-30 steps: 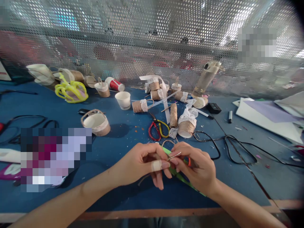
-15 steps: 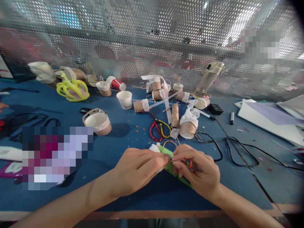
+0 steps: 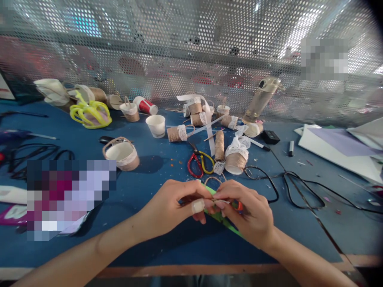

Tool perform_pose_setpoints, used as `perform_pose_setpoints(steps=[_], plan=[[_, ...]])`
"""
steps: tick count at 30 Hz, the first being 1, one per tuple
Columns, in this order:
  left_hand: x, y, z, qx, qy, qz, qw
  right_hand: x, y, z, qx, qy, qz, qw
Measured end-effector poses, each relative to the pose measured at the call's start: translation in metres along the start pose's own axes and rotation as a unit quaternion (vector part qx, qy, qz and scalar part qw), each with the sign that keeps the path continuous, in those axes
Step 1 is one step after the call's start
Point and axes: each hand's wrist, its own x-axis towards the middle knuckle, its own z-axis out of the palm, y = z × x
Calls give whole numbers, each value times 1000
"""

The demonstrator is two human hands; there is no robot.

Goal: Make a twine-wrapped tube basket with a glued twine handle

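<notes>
In front of me, my left hand (image 3: 179, 205) and my right hand (image 3: 247, 213) meet fingertip to fingertip, both pinching a piece of brown twine (image 3: 213, 179). A loop of it shows just beyond my fingers; the pinched part is mostly hidden. A pale bandage wraps my left thumb. Beneath the hands lies a green strip (image 3: 231, 229), largely covered, with an orange piece (image 3: 239, 205) by my right fingers. Farther off are red-and-yellow-handled scissors (image 3: 199, 162), a spool of twine (image 3: 219, 146) and a twine-wrapped cup (image 3: 236, 159) trimmed with white lace.
To the left stand a handled cup (image 3: 128, 161), a plain white cup (image 3: 156, 125) and a yellow looped ornament (image 3: 91, 113). Several wrapped cups lie along the perforated metal screen (image 3: 167, 52). A black cable (image 3: 295, 201) and paper sheets (image 3: 338, 147) are at right.
My left hand has turned so that its bandaged thumb shows, while both hands stay together at the twine. At the far left, another person's hand has gone from view.
</notes>
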Motion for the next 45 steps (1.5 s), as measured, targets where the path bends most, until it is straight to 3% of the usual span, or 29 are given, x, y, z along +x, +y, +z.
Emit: perform_pose_setpoints(steps=[4,7,13,17,19,21,24,27,30,33,37,41,45], plan=[[-1,0,1,92,52,12,994,0,0,-1,-31,-9,56,998],[-3,-3,2,183,74,73,978,-1,0,0,-19,-2,59,998],[-14,-13,4,395,134,259,871,0,0,3,31,12,29,999],[-16,-14,3,432,128,300,841,0,0,3,37,17,7,999],[-13,-13,2,415,120,283,856,0,0,3,35,17,17,999],[-8,-11,1,362,104,214,901,0,0,3,26,18,28,999],[-1,-6,0,175,-13,65,982,0,1,1,8,15,4,1000],[2,0,0,-9,-97,-27,995,1,2,-2,4,7,-44,999],[2,2,1,-83,-87,-65,991,1,3,-2,10,-1,-31,999],[2,2,1,-57,-56,-48,996,0,3,-1,23,2,35,999],[2,-2,1,60,-30,44,997,-3,2,1,85,-3,97,992],[0,-7,0,188,15,147,971,-5,3,1,111,-10,106,988],[-3,-10,1,263,71,201,941,-4,4,2,91,-12,72,993]])
